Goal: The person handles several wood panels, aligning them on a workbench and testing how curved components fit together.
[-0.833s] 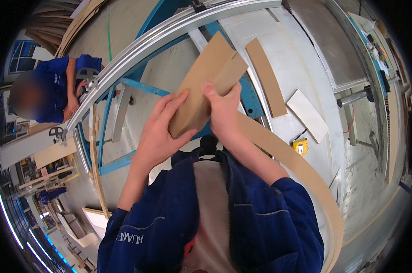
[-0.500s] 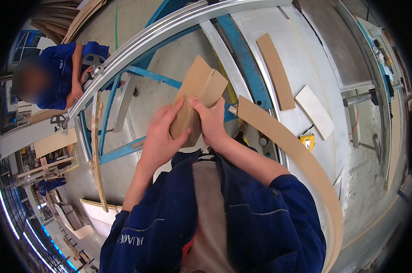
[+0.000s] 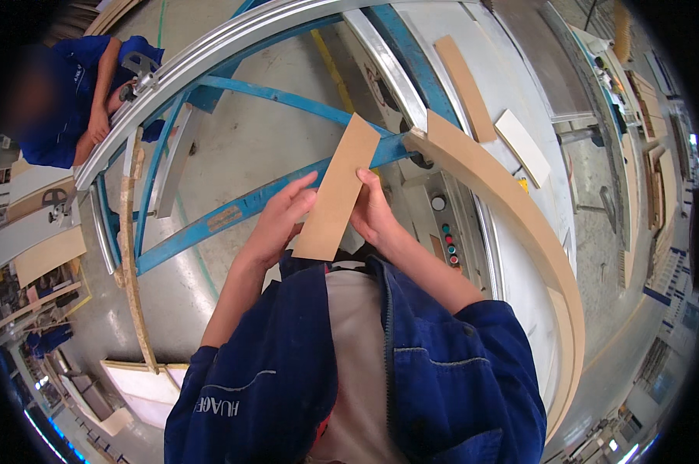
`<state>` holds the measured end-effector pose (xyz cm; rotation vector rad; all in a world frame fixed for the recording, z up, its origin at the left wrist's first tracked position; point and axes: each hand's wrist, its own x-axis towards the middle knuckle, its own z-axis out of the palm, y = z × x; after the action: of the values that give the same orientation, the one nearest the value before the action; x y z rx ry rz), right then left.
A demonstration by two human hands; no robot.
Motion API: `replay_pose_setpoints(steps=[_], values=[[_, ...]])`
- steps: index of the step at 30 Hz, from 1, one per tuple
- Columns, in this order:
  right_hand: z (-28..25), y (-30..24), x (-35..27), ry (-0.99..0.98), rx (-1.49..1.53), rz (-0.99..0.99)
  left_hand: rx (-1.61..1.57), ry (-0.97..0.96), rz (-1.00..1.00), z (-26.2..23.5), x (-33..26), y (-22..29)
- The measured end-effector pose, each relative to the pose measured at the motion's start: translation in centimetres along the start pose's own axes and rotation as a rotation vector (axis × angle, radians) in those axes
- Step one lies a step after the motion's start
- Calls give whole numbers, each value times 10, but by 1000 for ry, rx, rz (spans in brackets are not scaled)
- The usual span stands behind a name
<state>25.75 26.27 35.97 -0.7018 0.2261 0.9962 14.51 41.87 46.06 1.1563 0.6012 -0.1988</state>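
A flat, rectangular brown board (image 3: 338,189), like fibreboard, is tilted in front of my chest with its broad face up. My right hand (image 3: 374,209) grips its right edge, thumb on the edge and the other fingers hidden behind. Along the left edge is my left hand (image 3: 276,220), its fingers stretched out and apart; some tips meet or pass behind the edge. Right of my hands, a long curved brown strip (image 3: 511,205) arcs from near the blue frame down past my right arm. Whether the held board is a single piece cannot be seen.
A blue frame with a silver rail (image 3: 210,62) spans ahead and left. On the pale table lie a brown strip (image 3: 464,89), a white piece (image 3: 523,147) and a partly hidden yellow tape measure (image 3: 524,184). Coloured buttons (image 3: 448,240) sit below. A co-worker (image 3: 71,100) leans at the rail.
The held piece has turned from showing several faces to one broad face. My left hand has loosened, its fingers shifting to the edge. My view has shifted, and the button panel now shows.
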Motion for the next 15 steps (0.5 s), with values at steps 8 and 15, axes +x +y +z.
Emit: replay_pose_setpoints(steps=[8,15], values=[[0,27,-27,67,186,-23,-157,-51,52,-30,-28,-16],[-13,40,-38,179,233,-30,69,-529,695,-2,-76,89]])
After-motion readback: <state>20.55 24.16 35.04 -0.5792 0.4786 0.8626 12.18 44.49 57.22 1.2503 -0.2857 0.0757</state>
